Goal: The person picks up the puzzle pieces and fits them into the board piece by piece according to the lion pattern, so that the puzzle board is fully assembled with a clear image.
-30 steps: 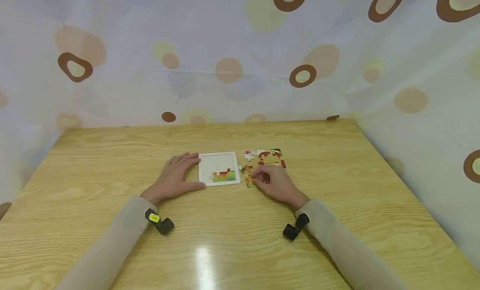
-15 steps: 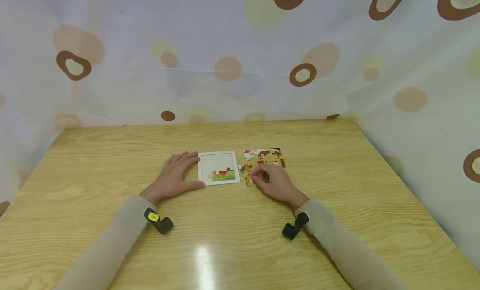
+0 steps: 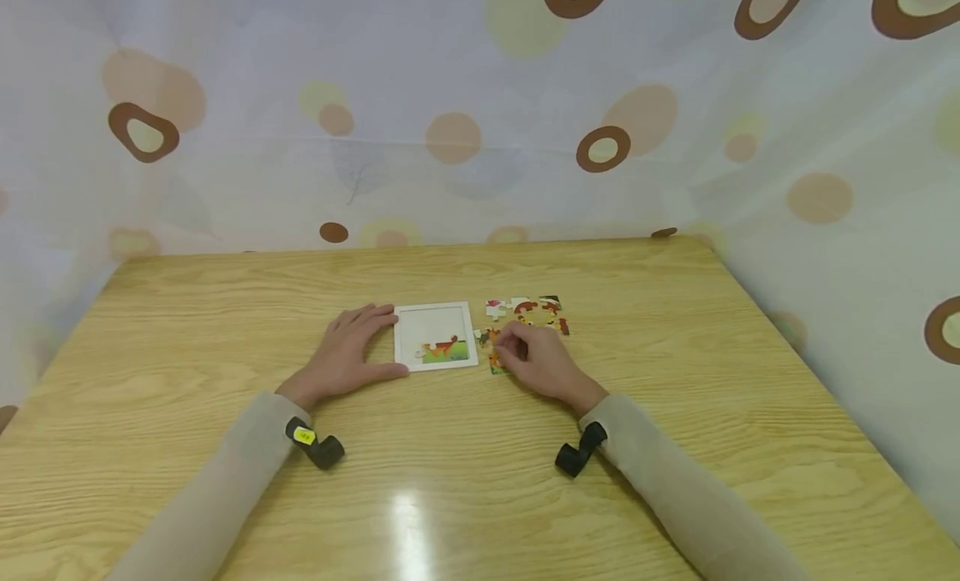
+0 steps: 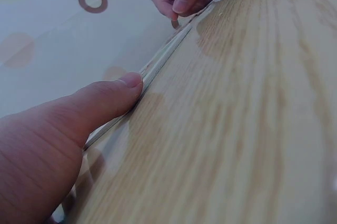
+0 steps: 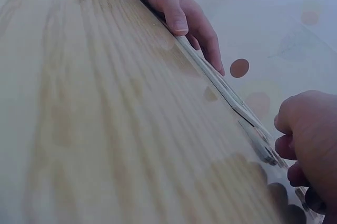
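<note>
A white puzzle frame (image 3: 474, 335) lies on the table with a few joined pieces (image 3: 446, 349) in its lower right part, showing green grass and an orange shape. My left hand (image 3: 341, 352) rests at the frame's left side, thumb at the near corner and fingertips by the far corner. In the left wrist view the left thumb (image 4: 118, 90) lies along the frame's edge. My right hand (image 3: 542, 360) is just right of the frame, thumb and index finger pinching a small puzzle piece (image 4: 175, 24) whose picture is hidden. An orange piece (image 3: 495, 364) shows partly under the right fingers.
Several loose pieces lie right of the frame: a white one with pink (image 3: 494, 308), a dark-cornered one (image 3: 551, 303) and a green-and-orange one (image 3: 483, 336). The wooden table (image 3: 480, 464) meets a spotted cloth (image 3: 457, 189) at the back.
My right hand has shifted slightly left and away from me, over the loose pieces. The left hand and frame keep their places.
</note>
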Action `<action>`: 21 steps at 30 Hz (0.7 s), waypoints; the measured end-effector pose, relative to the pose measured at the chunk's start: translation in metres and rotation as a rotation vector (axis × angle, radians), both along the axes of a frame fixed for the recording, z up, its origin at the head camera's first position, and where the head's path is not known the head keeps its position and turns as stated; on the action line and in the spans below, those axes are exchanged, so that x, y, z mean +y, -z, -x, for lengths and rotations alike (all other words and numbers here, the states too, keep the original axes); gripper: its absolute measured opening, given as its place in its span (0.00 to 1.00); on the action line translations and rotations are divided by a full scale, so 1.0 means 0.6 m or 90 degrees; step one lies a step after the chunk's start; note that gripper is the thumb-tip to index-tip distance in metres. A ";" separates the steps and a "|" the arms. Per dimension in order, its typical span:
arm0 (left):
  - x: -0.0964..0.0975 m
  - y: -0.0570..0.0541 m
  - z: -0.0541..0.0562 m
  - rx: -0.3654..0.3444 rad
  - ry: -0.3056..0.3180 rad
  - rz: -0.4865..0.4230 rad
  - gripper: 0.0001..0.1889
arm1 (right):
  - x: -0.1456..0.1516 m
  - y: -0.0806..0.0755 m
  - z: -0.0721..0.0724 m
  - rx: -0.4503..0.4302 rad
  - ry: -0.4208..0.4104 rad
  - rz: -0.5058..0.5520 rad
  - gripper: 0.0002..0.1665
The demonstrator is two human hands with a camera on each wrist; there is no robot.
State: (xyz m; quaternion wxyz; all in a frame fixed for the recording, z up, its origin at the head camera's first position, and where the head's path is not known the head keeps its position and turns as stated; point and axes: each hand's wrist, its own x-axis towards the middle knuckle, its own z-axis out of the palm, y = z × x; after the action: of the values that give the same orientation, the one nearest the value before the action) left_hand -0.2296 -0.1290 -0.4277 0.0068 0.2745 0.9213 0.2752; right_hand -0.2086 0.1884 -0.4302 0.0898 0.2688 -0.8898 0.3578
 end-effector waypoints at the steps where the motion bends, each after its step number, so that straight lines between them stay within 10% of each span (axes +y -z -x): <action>1: 0.000 0.000 0.000 0.000 0.000 0.000 0.43 | -0.003 -0.001 0.001 -0.001 -0.004 0.003 0.03; 21: -0.001 0.002 0.002 0.001 -0.006 -0.004 0.43 | -0.079 0.000 0.040 0.005 -0.091 0.009 0.04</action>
State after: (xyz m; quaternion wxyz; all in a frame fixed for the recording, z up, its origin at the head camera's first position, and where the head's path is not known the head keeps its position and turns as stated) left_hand -0.2310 -0.1297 -0.4288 0.0043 0.2707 0.9216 0.2782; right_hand -0.2326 0.1407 -0.4301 0.0697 0.3323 -0.8655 0.3682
